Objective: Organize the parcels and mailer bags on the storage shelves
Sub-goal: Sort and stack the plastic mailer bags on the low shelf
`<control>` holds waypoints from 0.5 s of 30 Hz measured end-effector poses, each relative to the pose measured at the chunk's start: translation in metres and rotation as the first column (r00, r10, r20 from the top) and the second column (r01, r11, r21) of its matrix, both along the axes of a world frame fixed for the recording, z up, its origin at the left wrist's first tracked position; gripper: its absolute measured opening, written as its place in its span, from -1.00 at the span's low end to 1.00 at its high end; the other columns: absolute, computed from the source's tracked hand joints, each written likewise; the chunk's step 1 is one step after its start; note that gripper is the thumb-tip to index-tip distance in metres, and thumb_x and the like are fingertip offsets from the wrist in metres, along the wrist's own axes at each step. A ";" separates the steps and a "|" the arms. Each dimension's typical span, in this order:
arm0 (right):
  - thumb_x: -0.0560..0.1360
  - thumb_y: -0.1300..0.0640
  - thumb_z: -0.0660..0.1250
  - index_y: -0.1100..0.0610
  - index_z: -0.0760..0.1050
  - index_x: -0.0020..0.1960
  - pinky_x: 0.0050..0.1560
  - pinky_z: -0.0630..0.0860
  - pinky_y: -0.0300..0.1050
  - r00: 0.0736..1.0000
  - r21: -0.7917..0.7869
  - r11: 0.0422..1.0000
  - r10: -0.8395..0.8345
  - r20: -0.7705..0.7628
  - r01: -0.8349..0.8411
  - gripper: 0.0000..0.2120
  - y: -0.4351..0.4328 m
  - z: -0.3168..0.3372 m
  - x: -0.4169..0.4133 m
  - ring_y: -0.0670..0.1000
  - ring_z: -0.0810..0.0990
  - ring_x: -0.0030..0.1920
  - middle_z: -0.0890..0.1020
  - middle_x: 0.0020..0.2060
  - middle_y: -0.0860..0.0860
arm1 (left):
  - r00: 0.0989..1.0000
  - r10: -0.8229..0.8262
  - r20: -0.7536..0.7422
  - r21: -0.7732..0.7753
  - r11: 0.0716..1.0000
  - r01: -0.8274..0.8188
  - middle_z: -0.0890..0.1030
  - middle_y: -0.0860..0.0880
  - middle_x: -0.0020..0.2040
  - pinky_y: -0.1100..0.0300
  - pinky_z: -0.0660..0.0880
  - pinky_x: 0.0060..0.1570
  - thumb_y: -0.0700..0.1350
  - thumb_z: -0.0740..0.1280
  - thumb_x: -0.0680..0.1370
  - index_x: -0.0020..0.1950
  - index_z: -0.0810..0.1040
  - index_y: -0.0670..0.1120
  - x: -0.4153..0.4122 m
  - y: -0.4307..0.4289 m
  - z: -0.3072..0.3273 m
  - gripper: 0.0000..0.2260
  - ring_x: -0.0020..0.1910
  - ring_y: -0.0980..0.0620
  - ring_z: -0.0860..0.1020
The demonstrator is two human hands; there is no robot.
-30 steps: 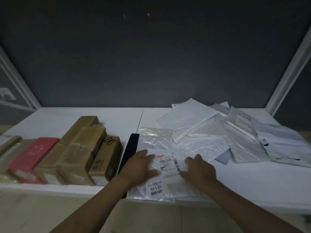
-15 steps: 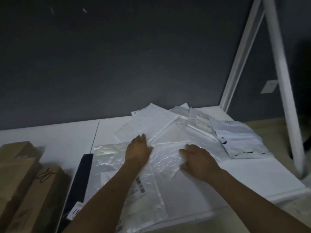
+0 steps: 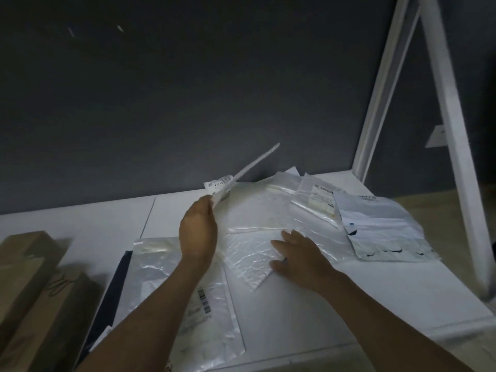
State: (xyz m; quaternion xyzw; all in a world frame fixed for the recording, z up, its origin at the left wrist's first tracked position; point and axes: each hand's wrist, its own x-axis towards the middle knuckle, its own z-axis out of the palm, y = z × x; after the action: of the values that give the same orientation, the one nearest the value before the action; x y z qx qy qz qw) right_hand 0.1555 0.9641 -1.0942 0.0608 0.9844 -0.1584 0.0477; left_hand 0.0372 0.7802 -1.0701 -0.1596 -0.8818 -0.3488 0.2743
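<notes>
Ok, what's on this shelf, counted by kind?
Brown boxes: 3
Dark flat parcel: 1
Plastic bags: 6 told apart, one held up in the left hand, one under the right hand; overlaps may hide more
Total: 10

Bare shelf (image 3: 80, 218) surface lies along the back edge at left and near the front right corner; overlapping mailer bags (image 3: 268, 210) cover the middle, cardboard boxes (image 3: 32, 277) block the front left corner, and a white upright (image 3: 461, 170), apparently at the right edge, limits side access.
</notes>
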 end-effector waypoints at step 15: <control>0.52 0.06 0.37 0.02 0.16 0.50 -0.21 0.42 -0.44 0.801 -0.946 0.293 -0.594 -0.066 0.140 -0.37 -0.005 0.059 0.052 -0.10 0.50 0.10 0.48 0.21 -0.09 | 0.927 -0.218 0.306 0.642 0.766 -0.032 0.65 0.04 -0.18 0.14 0.56 -0.17 -0.11 0.25 0.60 -0.07 0.59 -0.01 0.101 0.004 0.033 -0.86 -0.18 0.06 0.62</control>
State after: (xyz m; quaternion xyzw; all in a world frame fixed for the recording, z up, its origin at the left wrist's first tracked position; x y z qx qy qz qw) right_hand 0.2072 0.9591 -1.0356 0.2208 0.6735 -0.6841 -0.1723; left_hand 0.1383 0.7846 -1.0370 -0.0343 -0.7369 -0.6632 0.1264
